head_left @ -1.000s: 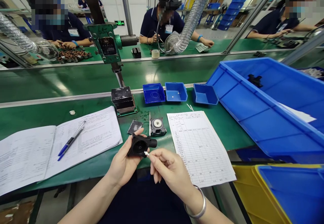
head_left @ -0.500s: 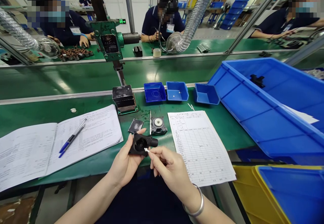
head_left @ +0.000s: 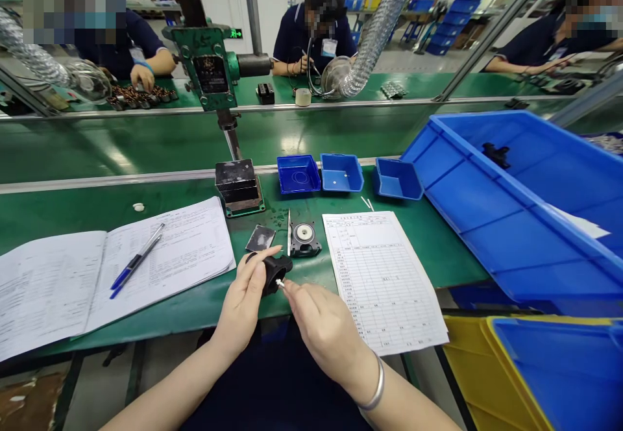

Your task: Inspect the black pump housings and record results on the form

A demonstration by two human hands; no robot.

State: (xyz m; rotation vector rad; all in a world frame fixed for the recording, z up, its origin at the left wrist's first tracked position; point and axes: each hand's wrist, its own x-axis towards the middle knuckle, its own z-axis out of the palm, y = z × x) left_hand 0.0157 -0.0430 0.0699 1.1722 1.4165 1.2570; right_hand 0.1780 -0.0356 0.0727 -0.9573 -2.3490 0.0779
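Observation:
A black housing [head_left: 275,271] is gripped in my left hand [head_left: 243,301], its round opening turned toward the right. My right hand [head_left: 321,320] pinches a small white part [head_left: 280,283], whose tip is at the opening of the housing. Just beyond the hands, a black part with a white ring [head_left: 304,235] lies on the green bench beside a thin upright-lying blade [head_left: 289,233]. Left of these is a flat dark plate [head_left: 261,238].
An open booklet [head_left: 160,256] with pens lies left, a printed form [head_left: 384,282] right. Behind stand a green press [head_left: 211,74] and small blue trays [head_left: 298,176]. A large blue bin [head_left: 487,204] is at the right. People sit across the bench.
My left hand has turned the black housing so its opening faces right instead of up. My right hand has rotated along with it, still pinching the white part. The view has shifted slightly.

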